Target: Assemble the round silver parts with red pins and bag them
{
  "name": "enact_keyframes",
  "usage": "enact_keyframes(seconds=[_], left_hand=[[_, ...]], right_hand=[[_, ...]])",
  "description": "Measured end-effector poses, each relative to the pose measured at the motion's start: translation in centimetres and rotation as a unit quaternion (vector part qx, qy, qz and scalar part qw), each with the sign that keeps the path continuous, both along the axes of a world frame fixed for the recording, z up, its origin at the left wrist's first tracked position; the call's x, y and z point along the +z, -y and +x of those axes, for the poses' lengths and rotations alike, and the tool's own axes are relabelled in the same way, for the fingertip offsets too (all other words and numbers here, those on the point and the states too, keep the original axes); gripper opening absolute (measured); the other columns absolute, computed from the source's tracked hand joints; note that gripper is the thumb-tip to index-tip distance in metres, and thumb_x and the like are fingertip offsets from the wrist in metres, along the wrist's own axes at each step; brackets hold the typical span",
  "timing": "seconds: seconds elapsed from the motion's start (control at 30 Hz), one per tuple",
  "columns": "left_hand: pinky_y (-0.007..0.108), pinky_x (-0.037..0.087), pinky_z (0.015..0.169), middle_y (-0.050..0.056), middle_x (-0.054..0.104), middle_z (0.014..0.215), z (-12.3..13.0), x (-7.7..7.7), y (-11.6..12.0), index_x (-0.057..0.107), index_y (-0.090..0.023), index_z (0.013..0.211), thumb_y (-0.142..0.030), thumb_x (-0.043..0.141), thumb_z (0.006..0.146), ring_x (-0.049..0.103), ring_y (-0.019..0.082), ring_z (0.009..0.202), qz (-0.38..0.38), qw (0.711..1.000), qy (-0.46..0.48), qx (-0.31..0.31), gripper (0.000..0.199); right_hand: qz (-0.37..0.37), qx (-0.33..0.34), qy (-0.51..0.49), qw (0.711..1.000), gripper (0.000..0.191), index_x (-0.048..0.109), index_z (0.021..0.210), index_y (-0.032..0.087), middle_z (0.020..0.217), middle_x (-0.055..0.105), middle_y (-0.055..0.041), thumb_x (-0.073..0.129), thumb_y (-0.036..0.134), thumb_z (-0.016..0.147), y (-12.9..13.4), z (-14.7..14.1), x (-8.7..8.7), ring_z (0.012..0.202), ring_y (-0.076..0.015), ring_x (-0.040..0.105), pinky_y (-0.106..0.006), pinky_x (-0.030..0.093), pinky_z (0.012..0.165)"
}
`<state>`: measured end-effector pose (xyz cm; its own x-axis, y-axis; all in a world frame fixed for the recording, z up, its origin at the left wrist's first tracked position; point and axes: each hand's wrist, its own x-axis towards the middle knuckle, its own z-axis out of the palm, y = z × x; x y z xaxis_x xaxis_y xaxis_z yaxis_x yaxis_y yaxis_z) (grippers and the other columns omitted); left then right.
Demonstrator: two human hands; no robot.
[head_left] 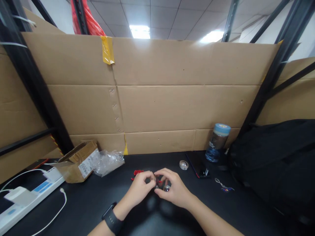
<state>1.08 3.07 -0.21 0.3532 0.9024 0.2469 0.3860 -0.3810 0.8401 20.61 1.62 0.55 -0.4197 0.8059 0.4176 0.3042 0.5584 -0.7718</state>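
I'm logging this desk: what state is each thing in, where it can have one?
Left hand: fingers pinching a small shiny piece.
Right hand: fingers on that piece too.
Red cord: bunched up.
Watch: strapped to the left wrist.
Bottle: lid on.
Box: open.
Phone: lying flat.
Plastic wrap: crumpled.
White cable: near end unplugged.
Chargers: plugged into the power strip.
Ceiling lights: lit.

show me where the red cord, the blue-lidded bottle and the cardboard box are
red cord (pixel 138 172): head view, on its bunched part
blue-lidded bottle (pixel 217 143): head view, on its clear side
cardboard box (pixel 89 163): head view, on its labelled side
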Motion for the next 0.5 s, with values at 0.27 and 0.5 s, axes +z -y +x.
enact_keyframes(seconds=[0.27,0.5], left_hand=[[0.035,0.029,0.082,0.001,0.063,0.075,-3.1,1.6,-0.8,0.056,-0.020,0.070,-0.026,0.053,0.089,0.054,0.019,0.080,0.191,0.942,-0.265,0.075,0.020],[0.036,0.030,0.089,0.003,0.068,0.094,-6.7,0.8,-2.8,0.067,-0.021,0.080,-0.025,0.053,0.089,0.057,0.022,0.095,0.141,0.942,-0.297,0.073,0.017]], right_hand=[[-0.063,-0.051,-0.014,0.997,0.041,0.065,0.120,0.020,0.106,0.066,-0.0063,0.073,0.035,0.083,-3.4,3.7,0.1,0.080,-0.0158,0.067,-0.028,0.055,0.071],[0.011,-0.290,0.242,0.926,0.038,0.069,0.117,0.016,0.112,0.066,-0.0124,0.069,0.022,0.080,-7.4,11.0,-0.8,0.108,-0.0272,0.064,-0.036,0.046,0.098]])
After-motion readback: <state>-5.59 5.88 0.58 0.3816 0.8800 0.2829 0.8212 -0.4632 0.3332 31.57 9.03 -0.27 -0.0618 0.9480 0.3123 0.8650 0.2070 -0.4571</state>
